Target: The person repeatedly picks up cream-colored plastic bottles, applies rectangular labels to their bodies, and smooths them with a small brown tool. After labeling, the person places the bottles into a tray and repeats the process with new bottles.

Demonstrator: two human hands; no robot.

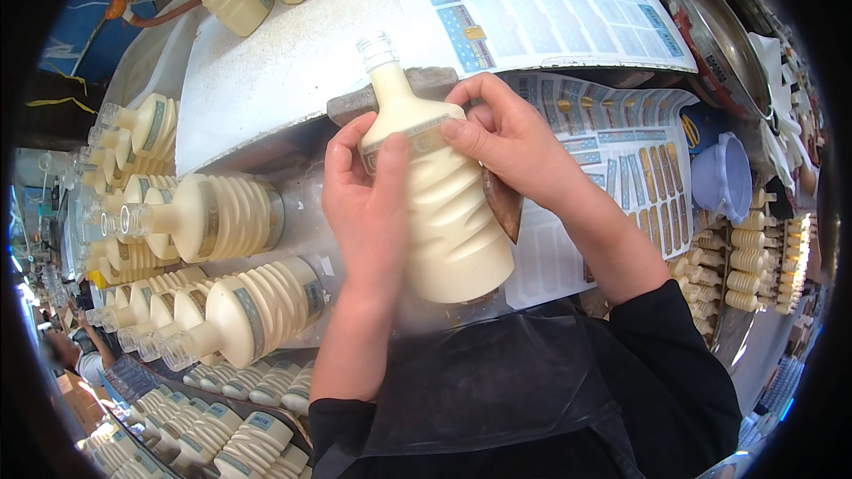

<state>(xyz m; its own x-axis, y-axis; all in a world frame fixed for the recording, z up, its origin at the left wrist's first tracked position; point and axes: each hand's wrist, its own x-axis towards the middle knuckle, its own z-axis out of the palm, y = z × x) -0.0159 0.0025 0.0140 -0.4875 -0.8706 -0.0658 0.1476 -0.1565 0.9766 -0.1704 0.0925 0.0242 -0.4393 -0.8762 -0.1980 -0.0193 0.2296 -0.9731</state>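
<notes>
A cream bottle (457,213) with a spiral-ribbed body and a clear threaded neck lies tilted in front of me, neck pointing away. A grey-blue label strip (417,135) runs across its shoulder. My left hand (364,204) grips the shoulder's left side, thumb pressed on the strip's left end. On the right side, my right hand (515,137) has its thumb on the strip and its bent fingers at the shoulder's edge. Behind the neck is a worn grey block (435,82). A pointed brown piece (503,204) shows beside the bottle's right side.
Label sheets (568,27) cover the white board's (275,80) right half; another partly used sheet (621,155) hangs below. Similar bottles (222,217) lie stacked at left, and more stand at the far edge. A lilac bucket (723,177) and metal pan (714,31) are at right.
</notes>
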